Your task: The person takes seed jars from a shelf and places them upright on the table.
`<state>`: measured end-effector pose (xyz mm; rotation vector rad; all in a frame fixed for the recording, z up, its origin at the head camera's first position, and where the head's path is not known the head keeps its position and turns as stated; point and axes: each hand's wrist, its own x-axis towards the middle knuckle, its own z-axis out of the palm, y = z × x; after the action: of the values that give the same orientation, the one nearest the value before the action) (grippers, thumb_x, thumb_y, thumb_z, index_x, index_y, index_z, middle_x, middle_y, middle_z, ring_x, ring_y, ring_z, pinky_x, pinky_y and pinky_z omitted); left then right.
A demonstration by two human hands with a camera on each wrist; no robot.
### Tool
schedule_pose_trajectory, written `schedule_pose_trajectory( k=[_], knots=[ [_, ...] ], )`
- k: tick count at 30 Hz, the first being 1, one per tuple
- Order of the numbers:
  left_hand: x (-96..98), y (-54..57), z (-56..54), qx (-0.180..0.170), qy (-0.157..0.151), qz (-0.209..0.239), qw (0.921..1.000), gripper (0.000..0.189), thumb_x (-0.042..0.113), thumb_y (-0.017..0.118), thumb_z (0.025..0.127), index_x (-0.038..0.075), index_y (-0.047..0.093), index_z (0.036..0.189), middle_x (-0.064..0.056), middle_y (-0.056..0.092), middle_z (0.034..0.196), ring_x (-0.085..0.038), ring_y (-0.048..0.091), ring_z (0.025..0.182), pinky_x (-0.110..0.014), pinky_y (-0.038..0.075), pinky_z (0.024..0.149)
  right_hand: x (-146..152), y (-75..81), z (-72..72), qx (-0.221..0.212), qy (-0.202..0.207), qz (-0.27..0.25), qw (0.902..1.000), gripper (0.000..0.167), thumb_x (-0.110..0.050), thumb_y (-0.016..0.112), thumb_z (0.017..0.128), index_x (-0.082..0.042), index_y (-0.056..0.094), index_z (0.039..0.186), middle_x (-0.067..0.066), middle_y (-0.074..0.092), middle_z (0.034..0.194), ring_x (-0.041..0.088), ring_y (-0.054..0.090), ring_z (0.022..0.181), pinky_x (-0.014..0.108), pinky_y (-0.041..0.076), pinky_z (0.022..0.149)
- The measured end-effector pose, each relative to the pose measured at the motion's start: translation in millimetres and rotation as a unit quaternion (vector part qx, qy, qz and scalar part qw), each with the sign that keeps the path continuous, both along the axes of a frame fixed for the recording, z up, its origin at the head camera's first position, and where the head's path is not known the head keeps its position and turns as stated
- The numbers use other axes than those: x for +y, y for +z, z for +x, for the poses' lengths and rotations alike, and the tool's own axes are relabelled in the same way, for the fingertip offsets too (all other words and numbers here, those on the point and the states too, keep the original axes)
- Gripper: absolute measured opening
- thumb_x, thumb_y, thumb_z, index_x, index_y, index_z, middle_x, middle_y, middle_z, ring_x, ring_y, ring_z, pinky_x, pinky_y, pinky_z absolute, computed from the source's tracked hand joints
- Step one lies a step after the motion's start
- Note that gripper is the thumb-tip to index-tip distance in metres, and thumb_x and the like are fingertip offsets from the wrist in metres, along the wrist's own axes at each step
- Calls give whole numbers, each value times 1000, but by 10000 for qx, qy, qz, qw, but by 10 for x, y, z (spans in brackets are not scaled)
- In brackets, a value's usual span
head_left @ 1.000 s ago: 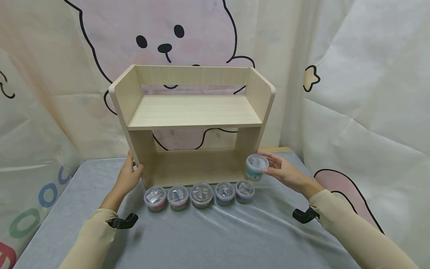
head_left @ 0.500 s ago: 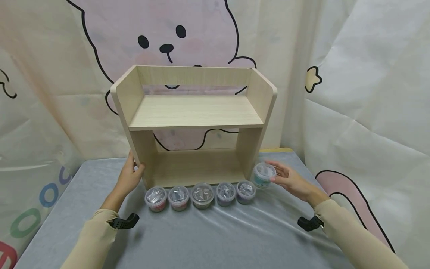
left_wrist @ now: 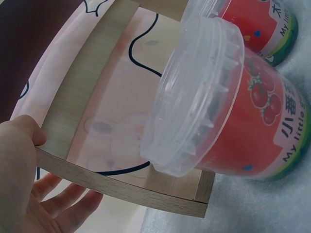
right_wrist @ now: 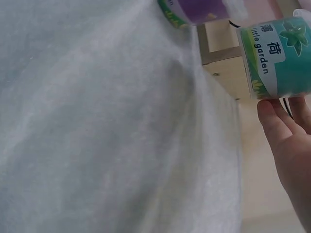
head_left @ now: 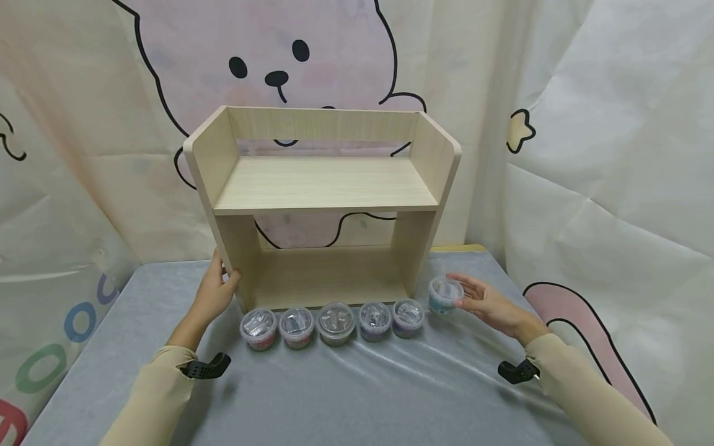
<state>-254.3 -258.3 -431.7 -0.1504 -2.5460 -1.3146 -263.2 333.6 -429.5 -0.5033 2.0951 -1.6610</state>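
Note:
My left hand (head_left: 211, 296) grips the lower left side panel of a pale wooden two-tier shelf (head_left: 326, 183). In the left wrist view the thumb lies on one face of the panel and the fingers on the other. At the shelf's right, my right hand (head_left: 496, 311) holds a small clear-lidded plastic tub (head_left: 444, 296) by its side. Its teal label (right_wrist: 279, 53), printed "little garden", shows in the right wrist view. Whether the tub's base touches the cloth is hard to tell. Several similar tubs stand in a row before the shelf, from a red one (left_wrist: 243, 116) to a purple one (right_wrist: 199, 8).
A grey-blue cloth (head_left: 357, 396) covers the table, with its creased part at the right. Curtains with cartoon prints (head_left: 457, 124) hang behind and on both sides. The end tub of the row (head_left: 408, 318) stands close to the held one.
My right hand has brought the teal tub down and to the right, away from the shelf's lower right corner, to beside the row's end. The left hand keeps its grip.

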Motion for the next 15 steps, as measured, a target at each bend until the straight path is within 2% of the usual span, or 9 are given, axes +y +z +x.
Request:
schedule_pose_trajectory(
  k=[2, 4, 6, 8, 12, 15],
  knots=[
    [-1, -4, -4, 14, 9, -13, 10000, 73, 18, 45, 102, 22, 5, 163, -27, 29, 161, -58, 46, 134, -76, 41, 101, 6, -42, 3, -33, 5, 13, 10000, 70, -8, 58, 100, -5, 21, 159, 24, -2, 169, 39, 5, 156, 7, 42, 100],
    [-1, -7, -9, 41, 8, -19, 10000, 73, 17, 45, 101, 22, 6, 163, -27, 30, 161, -58, 46, 133, -77, 41, 101, 12, -91, 2, -43, 0, 2, 10000, 70, -7, 58, 99, -6, 22, 159, 24, 3, 168, 22, 22, 154, 9, 43, 102],
    [-3, -11, -15, 64, 5, -23, 10000, 73, 17, 45, 101, 21, 6, 163, -27, 30, 160, -58, 47, 133, -77, 41, 101, 12, -140, -4, -14, 32, -25, 10000, 69, -6, 58, 99, -5, 23, 158, 23, 10, 167, 5, 37, 144, 12, 44, 103],
    [-6, -15, -20, 74, 8, -25, 10000, 73, 17, 45, 101, 21, 6, 163, -28, 31, 160, -58, 47, 133, -77, 41, 101, 12, -190, -14, -14, 58, -82, 9999, 69, -5, 58, 98, -3, 23, 157, 18, 22, 164, -7, 45, 132, 14, 46, 103],
    [-13, -24, -26, 86, -6, -31, 10000, 73, 17, 45, 101, 21, 5, 163, -29, 32, 159, -58, 47, 132, -77, 41, 100, 15, -281, -28, -68, 160, -136, 9998, 68, -3, 59, 98, 0, 24, 156, -1, 41, 152, -8, 50, 127, 17, 48, 103],
    [-16, -31, -27, 93, -9, -50, 9999, 74, 17, 45, 101, 21, 5, 163, -30, 32, 159, -59, 47, 132, -77, 42, 100, 24, -335, -36, -104, 266, -174, 9994, 67, -1, 58, 98, 3, 23, 156, -11, 46, 145, -6, 50, 128, 17, 48, 103]
  ],
)
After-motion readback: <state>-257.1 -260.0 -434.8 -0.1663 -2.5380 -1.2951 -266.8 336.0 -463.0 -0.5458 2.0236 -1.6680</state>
